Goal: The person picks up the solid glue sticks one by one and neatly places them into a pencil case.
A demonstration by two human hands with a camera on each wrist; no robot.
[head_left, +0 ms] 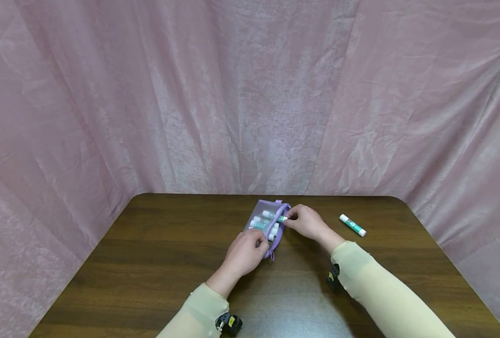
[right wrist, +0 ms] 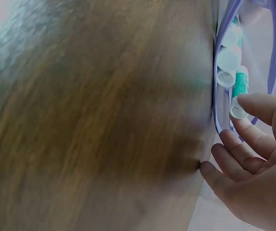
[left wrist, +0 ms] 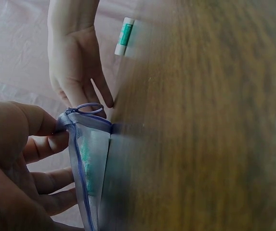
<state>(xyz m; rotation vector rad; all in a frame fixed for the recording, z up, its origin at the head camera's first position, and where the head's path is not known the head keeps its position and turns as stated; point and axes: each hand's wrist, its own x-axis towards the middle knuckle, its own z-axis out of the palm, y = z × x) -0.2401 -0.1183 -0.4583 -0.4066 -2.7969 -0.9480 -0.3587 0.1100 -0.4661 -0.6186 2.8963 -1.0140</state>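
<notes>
A purple mesh zip pouch (head_left: 266, 204) lies on the table with its mouth open to the right. Inside it are several white-and-green glue sticks (right wrist: 229, 58), their round ends facing the opening. My left hand (head_left: 244, 253) pinches the near corner of the pouch between thumb and forefinger, beside the zipper pull (left wrist: 90, 109). At the mouth, my right hand (head_left: 308, 221) pinches the outer end of one glue stick (right wrist: 240, 86), whose other end is inside the pouch. The other right fingers are spread, with a fingertip near the tabletop.
Another glue stick (head_left: 353, 225) lies on the brown wooden table (head_left: 157, 244), to the right of my right hand. Behind the table's far edge hangs a pink curtain (head_left: 250, 103). A small black device (head_left: 229, 324) is strapped at each wrist.
</notes>
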